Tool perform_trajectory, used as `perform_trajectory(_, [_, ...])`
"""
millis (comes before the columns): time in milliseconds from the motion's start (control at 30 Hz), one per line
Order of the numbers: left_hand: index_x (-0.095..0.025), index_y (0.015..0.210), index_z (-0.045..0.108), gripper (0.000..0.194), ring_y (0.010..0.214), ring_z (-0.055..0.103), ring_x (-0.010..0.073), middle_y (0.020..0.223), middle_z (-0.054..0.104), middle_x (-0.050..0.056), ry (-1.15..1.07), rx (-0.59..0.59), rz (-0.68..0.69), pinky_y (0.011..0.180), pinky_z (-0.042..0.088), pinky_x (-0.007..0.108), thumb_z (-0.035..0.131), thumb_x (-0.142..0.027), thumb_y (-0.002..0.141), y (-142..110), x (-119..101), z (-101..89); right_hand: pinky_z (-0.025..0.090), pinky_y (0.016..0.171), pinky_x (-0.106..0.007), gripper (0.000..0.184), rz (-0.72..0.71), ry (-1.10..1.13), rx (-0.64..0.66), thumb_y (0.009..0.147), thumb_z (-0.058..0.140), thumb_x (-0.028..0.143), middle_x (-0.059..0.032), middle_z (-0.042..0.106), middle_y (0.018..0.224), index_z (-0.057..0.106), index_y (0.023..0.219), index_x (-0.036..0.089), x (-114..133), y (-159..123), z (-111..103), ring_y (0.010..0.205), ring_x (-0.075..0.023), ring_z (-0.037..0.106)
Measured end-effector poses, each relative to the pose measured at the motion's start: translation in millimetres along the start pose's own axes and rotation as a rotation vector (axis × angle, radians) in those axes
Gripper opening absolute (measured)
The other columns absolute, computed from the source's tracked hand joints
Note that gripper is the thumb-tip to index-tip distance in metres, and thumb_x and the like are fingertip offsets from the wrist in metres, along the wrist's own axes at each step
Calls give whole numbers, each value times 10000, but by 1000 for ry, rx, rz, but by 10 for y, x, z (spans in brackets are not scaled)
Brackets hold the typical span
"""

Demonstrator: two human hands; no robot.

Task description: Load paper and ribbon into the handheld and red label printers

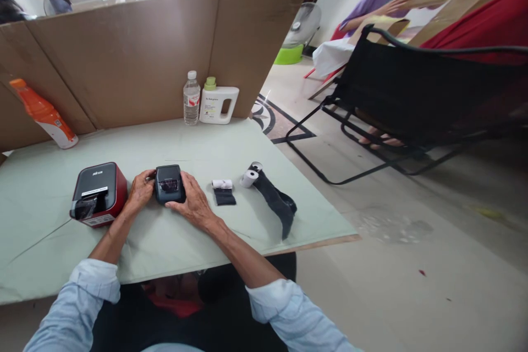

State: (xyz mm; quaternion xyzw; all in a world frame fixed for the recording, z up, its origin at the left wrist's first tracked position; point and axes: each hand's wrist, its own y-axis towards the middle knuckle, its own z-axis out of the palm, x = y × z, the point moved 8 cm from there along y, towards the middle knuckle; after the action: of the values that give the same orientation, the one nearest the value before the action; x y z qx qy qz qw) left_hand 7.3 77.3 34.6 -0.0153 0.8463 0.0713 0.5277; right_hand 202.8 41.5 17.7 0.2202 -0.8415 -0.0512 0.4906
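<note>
A small dark portable printer (169, 191) lies on the table between both hands, with a crinkled shiny dark strip on its top. My left hand (141, 191) grips its left edge with bent fingers. On the other side, my right hand (193, 198) has its fingers along the right edge and the thumb at the near corner. To the left stands a larger red and black printer (99, 193), dark film sticking out of its front. Right of my hands lies a small paper roll (223, 183) with a short dark end unrolled. Farther right, another roll (249, 177) rests by a long curled dark strip (274, 198).
A cardboard panel (157, 55) closes off the table's (165, 250) far side. Before it stand a tilted orange bottle (45, 113), a clear water bottle (191, 99) and a white jug (216, 104). A black folding chair (396, 77) and other people are beyond the right edge.
</note>
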Motion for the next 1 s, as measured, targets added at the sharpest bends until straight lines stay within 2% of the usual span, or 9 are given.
perform_trajectory(133, [-164,1185,801,463,909,746,210,1135,819,84,-45,-8,-58,752,605,277,601,-136,768,-12,-17,2,299,1326,-549,1277,-1,22,74,734,919,443,-201,264,1732,133,1712,205,1,114,-17,1624,-365,272])
perform_trajectory(233, [-141,1257,775,514,664,679,151,1105,819,98,-58,15,-143,509,495,211,612,-140,770,-49,-20,0,312,1318,-546,1334,-6,20,137,705,932,462,-196,238,1743,101,1720,220,-9,192,-8,1624,-371,268])
perform_trajectory(300, [-124,1303,753,562,554,606,112,1113,815,111,-84,24,-184,429,420,193,636,-127,753,-70,-29,0,304,1319,-549,1341,-14,15,156,704,929,475,-191,214,1754,91,1723,235,-17,212,8,1631,-370,253])
perform_trajectory(467, [-115,1342,731,615,499,549,76,1126,808,115,-130,-6,-260,408,405,189,641,-72,735,-94,-1,-4,258,1339,-546,1374,-7,-25,157,696,935,462,-198,158,1774,61,1727,212,-47,180,57,1649,-367,203])
perform_trajectory(833, [-143,1399,702,665,509,567,110,848,795,51,-141,28,-275,472,460,224,642,-73,741,-76,87,20,304,1318,-562,1385,-8,-62,113,677,948,410,-200,172,1771,66,1727,216,-50,140,58,1641,-372,232])
perform_trajectory(1000, [-144,1405,695,669,515,557,92,958,807,70,-177,11,-290,459,451,210,631,-76,743,-94,98,36,323,1309,-565,1379,-16,-56,122,671,950,431,-193,171,1772,88,1726,214,-52,134,48,1636,-380,243])
